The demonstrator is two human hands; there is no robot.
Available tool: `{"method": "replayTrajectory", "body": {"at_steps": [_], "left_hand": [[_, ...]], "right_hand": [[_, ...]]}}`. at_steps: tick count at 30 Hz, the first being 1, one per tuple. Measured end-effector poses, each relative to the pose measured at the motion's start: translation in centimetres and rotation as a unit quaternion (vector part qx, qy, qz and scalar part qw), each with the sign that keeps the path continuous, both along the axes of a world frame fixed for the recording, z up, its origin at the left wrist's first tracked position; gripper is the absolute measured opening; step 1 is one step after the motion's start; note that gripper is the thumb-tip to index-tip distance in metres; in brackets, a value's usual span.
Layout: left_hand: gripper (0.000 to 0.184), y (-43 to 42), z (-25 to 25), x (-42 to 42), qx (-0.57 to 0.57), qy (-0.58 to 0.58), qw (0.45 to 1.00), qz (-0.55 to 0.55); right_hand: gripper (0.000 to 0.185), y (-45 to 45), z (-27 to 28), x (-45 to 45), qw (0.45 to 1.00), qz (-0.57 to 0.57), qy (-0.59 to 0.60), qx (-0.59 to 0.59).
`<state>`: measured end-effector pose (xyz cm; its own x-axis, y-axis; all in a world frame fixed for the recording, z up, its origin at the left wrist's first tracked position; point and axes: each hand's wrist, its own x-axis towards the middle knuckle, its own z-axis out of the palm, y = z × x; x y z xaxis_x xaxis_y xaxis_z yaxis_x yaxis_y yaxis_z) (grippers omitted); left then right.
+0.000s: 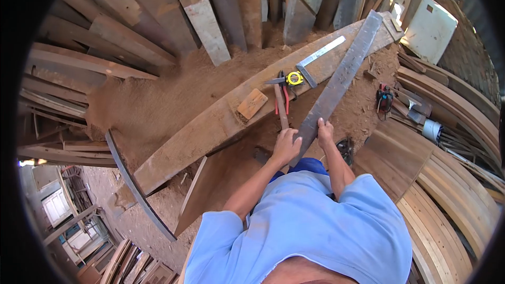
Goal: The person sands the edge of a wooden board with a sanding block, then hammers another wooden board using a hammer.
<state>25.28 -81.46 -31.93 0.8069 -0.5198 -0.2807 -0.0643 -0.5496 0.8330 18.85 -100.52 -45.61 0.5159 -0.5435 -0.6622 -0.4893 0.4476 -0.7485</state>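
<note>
A long dark wooden plank (342, 79) runs from in front of my body up across a thick wooden beam (210, 121). My right hand (326, 132) is closed on the plank's right edge, thumb on top. My left hand (286, 146) is closed at its left edge near the close end, with the thumb against its face. A hammer (281, 102) rests its head on the beam; its handle reaches my left fingers, and whether they also hold it I cannot tell. Beside it are red-handled pliers (285, 97), a yellow tape measure (294, 78), a try square (315, 60) and a wood block (253, 103).
Sawdust (158, 105) is heaped behind the beam. Boards (205, 26) lean along the back. A curved strip (131, 179) crosses the beam's left end. A red and black power tool (384, 100) lies at right, near stacked curved planks (447, 205).
</note>
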Motion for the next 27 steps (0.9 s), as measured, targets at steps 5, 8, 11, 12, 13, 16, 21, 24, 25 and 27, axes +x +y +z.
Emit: {"method": "replayTrajectory", "body": {"at_steps": [5, 8, 11, 12, 13, 16, 21, 24, 25, 27], "left_hand": [[0.033, 6.5, 2.0, -0.9, 0.048, -0.032, 0.998, 0.017], [0.036, 8.0, -0.3, -1.5, 0.116, 0.015, 0.989, 0.09], [0.038, 6.8, -2.6, -1.3, 0.101, 0.093, 0.983, 0.125], [0.041, 6.1, -4.1, -1.0, 0.094, 0.132, 0.98, 0.116], [0.046, 5.3, -3.9, -0.7, 0.103, 0.188, 0.968, 0.128], [0.053, 3.2, -3.5, 0.6, 0.076, 0.219, 0.962, 0.147], [0.055, 1.9, -3.0, 3.2, 0.091, 0.224, 0.962, 0.129], [0.049, 2.5, -4.9, 3.2, 0.075, 0.204, 0.968, 0.123], [0.05, 2.9, -5.6, 2.9, 0.088, 0.18, 0.972, 0.124], [0.048, 3.8, -7.6, 2.1, 0.078, 0.181, 0.971, 0.132]], "right_hand": [[0.064, -0.4, -0.1, 0.3, 0.928, -0.012, 0.256, -0.272], [0.069, -0.3, 3.3, 0.2, 0.906, 0.051, 0.263, -0.328], [0.074, -1.2, 3.2, 0.1, 0.883, 0.087, 0.272, -0.374], [0.076, -1.3, 3.5, 0.2, 0.874, 0.086, 0.273, -0.392], [0.076, -0.8, 4.4, 0.6, 0.878, 0.1, 0.262, -0.389], [0.077, -0.3, 6.1, 0.7, 0.914, 0.095, 0.127, -0.373], [0.066, -0.9, 5.8, 0.5, 0.847, 0.153, 0.291, -0.418], [0.063, -0.8, 7.8, -0.5, 0.882, 0.12, 0.199, -0.41], [0.059, -1.0, 7.8, -1.0, 0.884, 0.125, 0.205, -0.402], [0.056, -1.7, 6.2, -2.2, 0.888, 0.112, 0.174, -0.41]]}}
